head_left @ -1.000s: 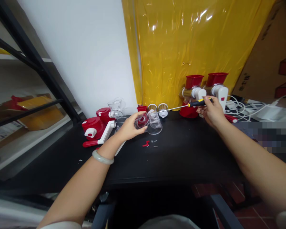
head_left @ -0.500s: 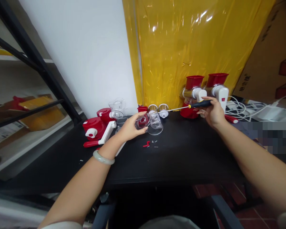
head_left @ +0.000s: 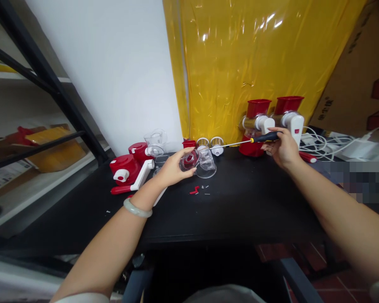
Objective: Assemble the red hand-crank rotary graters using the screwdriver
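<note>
My left hand point(head_left: 176, 169) is closed around the round end of a clear plastic grater housing point(head_left: 206, 168), with red showing through it. My right hand point(head_left: 282, 148) grips the black and yellow handle of a long screwdriver point(head_left: 264, 137). The shaft points left, and its tip reaches the upper part of the clear housing; whether it sits in a screw is too small to tell. On the table below lie a small red part point(head_left: 194, 190) and several tiny screws or pins point(head_left: 207, 194). Two grater drums point(head_left: 217, 146) stand behind the housing.
Red grater bases point(head_left: 125, 169) and a white crank arm with red handle point(head_left: 142, 176) lie left on the black table point(head_left: 240, 210). Two assembled red and white graters point(head_left: 258, 108) stand at the back right, beside white cables point(head_left: 318, 145). A black shelf frame point(head_left: 50, 86) rises at left.
Almost nothing differs. Both hands keep their grip, and the screwdriver and clear housing hold the same place, with only a slight shift of the whole view.
</note>
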{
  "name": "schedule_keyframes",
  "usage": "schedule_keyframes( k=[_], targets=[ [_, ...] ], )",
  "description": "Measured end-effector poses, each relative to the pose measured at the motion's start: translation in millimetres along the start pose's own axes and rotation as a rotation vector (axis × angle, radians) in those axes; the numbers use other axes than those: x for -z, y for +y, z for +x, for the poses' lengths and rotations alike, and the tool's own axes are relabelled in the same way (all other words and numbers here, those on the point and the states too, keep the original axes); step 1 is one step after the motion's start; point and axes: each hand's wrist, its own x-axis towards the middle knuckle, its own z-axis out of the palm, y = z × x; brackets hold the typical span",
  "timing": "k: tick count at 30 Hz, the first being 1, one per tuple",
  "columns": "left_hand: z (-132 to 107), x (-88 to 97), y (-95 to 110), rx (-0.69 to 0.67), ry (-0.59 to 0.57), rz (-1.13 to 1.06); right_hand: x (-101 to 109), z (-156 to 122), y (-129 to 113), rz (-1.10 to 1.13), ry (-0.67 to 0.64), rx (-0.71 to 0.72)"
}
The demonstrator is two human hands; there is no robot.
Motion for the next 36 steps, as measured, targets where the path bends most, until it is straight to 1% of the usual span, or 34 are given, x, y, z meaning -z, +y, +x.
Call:
schedule_keyframes(
  k=[6, 10, 13, 21, 28, 33, 36],
  targets=[
    [-0.4, -1.4, -2.8, -0.015, 0.008, -0.012, 0.8, 1.0, 1.8, 0.009, -0.008, 0.048],
    [0.0, -1.4, -1.3, -0.019, 0.009, -0.019, 1.4, 1.8, 2.0, 0.017, 0.006, 0.023],
    [0.1, -1.2, 0.2, -0.016, 0.007, -0.025, 1.6, 1.8, 2.1, 0.000, 0.022, 0.016],
    [-0.2, -0.8, 1.0, -0.019, 0.000, -0.018, 0.9, 0.7, 2.1, -0.071, 0.028, 0.057],
    [-0.5, -1.3, -0.4, -0.031, 0.007, -0.021, 2.5, 0.8, -1.8, 0.018, -0.032, 0.015],
    [-0.3, -1.0, 0.2, -0.027, 0.010, -0.003, 3.9, 3.2, 0.8, -0.013, -0.019, 0.017],
    [-0.4, -1.5, 0.9, -0.040, 0.004, -0.004, 2.9, 3.5, 3.1, -0.009, 0.012, 0.058]
  ],
)
